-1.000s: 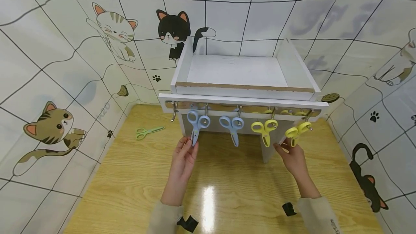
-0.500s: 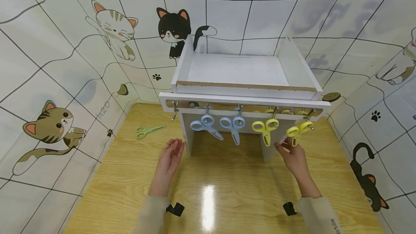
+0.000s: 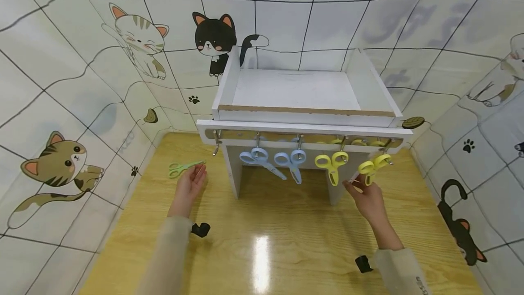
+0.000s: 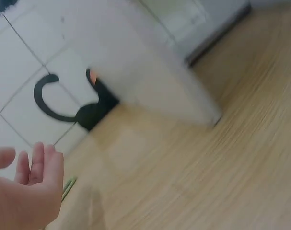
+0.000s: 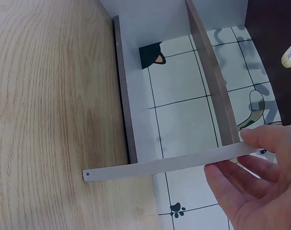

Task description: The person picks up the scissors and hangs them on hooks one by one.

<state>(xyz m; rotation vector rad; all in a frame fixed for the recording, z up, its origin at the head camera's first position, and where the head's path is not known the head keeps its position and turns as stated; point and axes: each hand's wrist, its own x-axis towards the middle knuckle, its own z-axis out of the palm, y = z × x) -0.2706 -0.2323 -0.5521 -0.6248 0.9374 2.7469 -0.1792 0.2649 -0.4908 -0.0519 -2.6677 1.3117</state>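
Note:
Green scissors [image 3: 184,166] lie on the table at the left; my left hand [image 3: 189,190], fingers relaxed and palm turned up, is right at their blade end and partly overlaps them. In the left wrist view a sliver of the green scissors [image 4: 68,188] shows behind my left hand [image 4: 28,191]. My right hand [image 3: 370,201] grips the front edge of the white stand's right side panel [image 5: 183,163] between thumb and fingers. From the hook rail above hang two blue scissors [image 3: 293,167], the leftmost one tilted, and two yellow scissors [image 3: 334,167].
The white stand [image 3: 303,115] has an open-topped tray and a rail with several metal hooks [image 3: 216,142], the left one jutting forward. It stands near the back of the wooden table [image 3: 286,240]. Walls [image 3: 286,22] with cat drawings close in behind and at both sides.
My left hand has let go of the leftmost blue scissors and moved left to the green scissors. Those blue scissors have swung to a tilt. My right hand stays on the side panel.

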